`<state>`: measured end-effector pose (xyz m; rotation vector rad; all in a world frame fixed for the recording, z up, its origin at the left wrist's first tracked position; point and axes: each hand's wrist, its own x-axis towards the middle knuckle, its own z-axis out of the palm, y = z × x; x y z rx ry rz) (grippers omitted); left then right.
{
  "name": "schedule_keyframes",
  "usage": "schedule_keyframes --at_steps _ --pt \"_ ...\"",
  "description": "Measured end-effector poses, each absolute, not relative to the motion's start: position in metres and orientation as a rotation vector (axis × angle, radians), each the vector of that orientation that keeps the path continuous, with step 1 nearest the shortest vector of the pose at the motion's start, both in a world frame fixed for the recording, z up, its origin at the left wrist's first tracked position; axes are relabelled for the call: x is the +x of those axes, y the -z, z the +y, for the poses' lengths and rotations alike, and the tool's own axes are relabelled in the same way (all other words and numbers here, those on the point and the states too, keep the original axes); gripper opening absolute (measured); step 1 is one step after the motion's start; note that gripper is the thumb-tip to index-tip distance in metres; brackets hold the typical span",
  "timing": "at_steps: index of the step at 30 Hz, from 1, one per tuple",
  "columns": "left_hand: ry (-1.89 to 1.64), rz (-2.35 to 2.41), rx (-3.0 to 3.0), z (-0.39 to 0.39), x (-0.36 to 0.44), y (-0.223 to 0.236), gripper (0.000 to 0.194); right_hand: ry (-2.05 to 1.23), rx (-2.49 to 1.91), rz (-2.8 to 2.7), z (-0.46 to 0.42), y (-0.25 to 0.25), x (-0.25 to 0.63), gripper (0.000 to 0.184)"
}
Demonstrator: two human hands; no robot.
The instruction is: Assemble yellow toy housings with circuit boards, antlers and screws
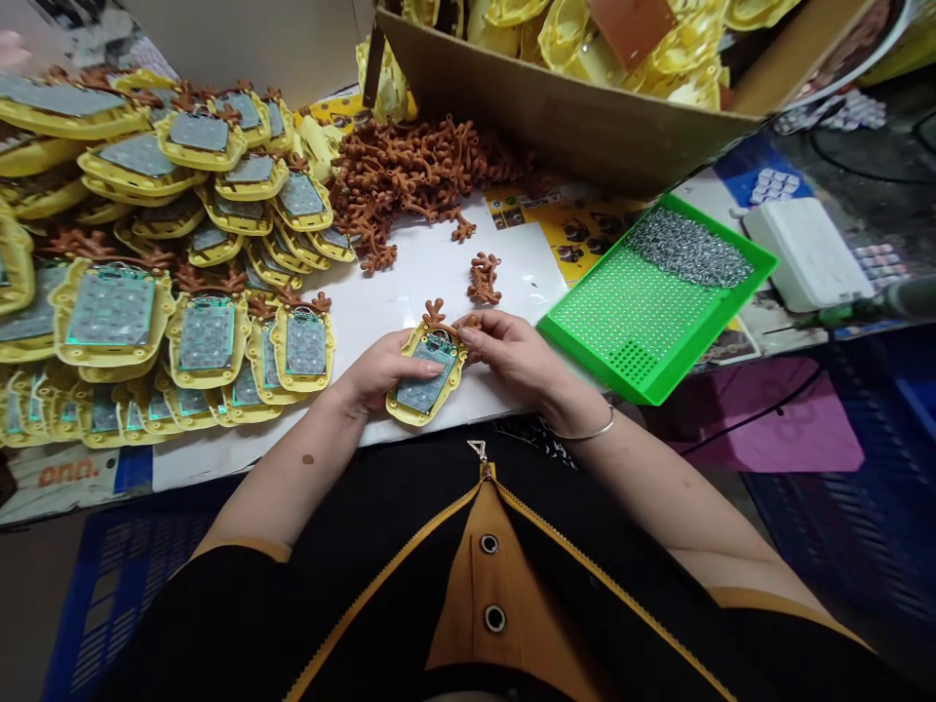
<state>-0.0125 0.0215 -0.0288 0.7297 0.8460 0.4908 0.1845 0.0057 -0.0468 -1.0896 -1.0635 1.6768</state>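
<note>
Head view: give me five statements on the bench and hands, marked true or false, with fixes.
1. The left hand holds a yellow-rimmed unit. True.
2. Metal pieces lie in the green tray. True.
3. The green tray is left of the unit. False: it is to the right.
4. The right hand touches the brown antler piece at the unit's top. True.
5. The cardboard box is filled with metal pieces. False: the cardboard box shows mostly yellow parts.

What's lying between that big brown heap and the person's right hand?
A small loose clump of brown, antler-like pieces lies between the brown heap and the right hand, with white tabletop around it, as the head view shows.
</note>
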Motion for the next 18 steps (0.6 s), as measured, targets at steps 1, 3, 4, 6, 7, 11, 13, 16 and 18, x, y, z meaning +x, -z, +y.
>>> schedule_keyframes --at_steps 1,3,4,6,7,11,13,16,18 --pt "-0.497 0.851 0.732 0.021 -0.012 0.03 0.044 -1.663 -1.097 -1.07 0.005 0.048 0.183 0.047" --pt "-0.522 0.86 0.715 0.017 -0.01 0.029 0.044 -1.635 -1.13 -1.08 0.003 0.047 0.181 0.048" --pt "-0.534 0.862 0.698 0.013 -0.009 0.027 0.041 -1.616 -1.157 -1.079 0.002 0.046 0.18 0.049" --pt "-0.539 0.873 0.699 0.005 -0.007 0.022 0.032 -1.63 -1.209 -1.082 0.0 0.044 0.179 0.049" --pt "-0.542 0.876 0.728 0.001 -0.007 0.019 0.025 -1.638 -1.225 -1.062 -0.001 0.043 0.179 0.049" --pt "-0.711 0.957 0.858 -0.009 -0.02 0.0 0.015 -1.67 -1.108 -0.87 -0.003 0.044 0.178 0.051" --pt "-0.81 1.03 0.908 -0.01 -0.041 -0.016 0.03 -1.694 -1.127 -0.804 -0.005 0.045 0.178 0.049" --pt "-1.026 1.299 1.122 0.002 -0.09 -0.052 0.074 -1.689 -1.217 -0.755 -0.005 0.046 0.178 0.05" --pt "-1.205 1.633 1.415 0.016 -0.13 -0.082 0.075 -1.696 -1.243 -0.761 -0.004 0.047 0.177 0.052"
